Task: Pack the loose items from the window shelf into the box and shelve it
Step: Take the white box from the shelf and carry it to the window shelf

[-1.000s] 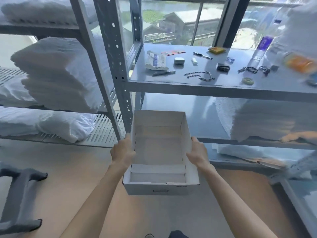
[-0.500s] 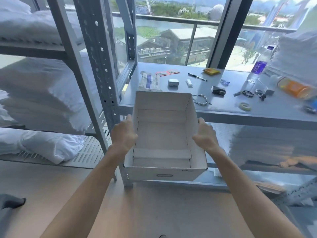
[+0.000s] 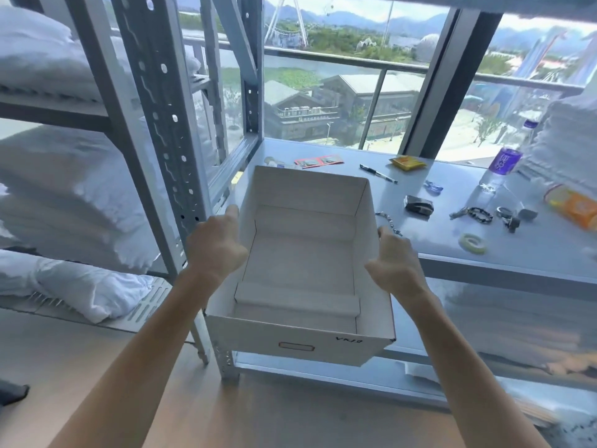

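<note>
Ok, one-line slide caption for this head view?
Both hands, left hand and right hand, hold an empty white box at the window shelf strewn with loose items.

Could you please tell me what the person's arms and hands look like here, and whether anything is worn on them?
Both forearms are bare along their whole visible length, with no sleeve in view. The left hand and the right hand wear no gloves, and no watch, bracelet or ring shows on the sides facing the camera.
</note>
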`<state>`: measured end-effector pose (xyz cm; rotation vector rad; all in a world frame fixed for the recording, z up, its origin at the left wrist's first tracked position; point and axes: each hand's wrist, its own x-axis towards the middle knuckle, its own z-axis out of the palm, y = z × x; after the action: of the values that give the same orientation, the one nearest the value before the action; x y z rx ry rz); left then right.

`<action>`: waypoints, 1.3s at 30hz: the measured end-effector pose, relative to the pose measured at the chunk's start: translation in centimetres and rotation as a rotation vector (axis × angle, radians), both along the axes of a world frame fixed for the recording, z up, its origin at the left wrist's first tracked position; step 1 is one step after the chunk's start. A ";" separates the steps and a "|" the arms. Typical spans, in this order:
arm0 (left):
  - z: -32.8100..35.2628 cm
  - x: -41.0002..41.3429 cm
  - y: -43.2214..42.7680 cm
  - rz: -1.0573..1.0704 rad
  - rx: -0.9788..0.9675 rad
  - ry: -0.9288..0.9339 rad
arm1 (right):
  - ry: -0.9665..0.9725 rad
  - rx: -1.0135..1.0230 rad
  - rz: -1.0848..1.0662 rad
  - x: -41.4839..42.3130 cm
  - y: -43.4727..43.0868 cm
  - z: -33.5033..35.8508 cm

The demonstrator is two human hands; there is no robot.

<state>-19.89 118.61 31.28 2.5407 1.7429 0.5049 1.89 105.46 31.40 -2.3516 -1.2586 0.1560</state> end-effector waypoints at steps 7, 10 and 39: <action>-0.5 3.1 1.7 0.046 -0.127 -0.042 | -0.056 -0.078 0.049 2.8 3.1 1.7; -0.5 3.9 2.6 0.054 -0.155 -0.008 | 0.003 -0.106 0.064 3.5 4.4 0.8; 0.6 14.0 19.0 0.002 -0.126 0.177 | -0.091 -0.218 -0.174 10.8 20.5 0.7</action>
<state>-5.94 137.65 31.91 2.5636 1.7679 0.1682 12.65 125.92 32.15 -2.6693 -1.1193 0.1373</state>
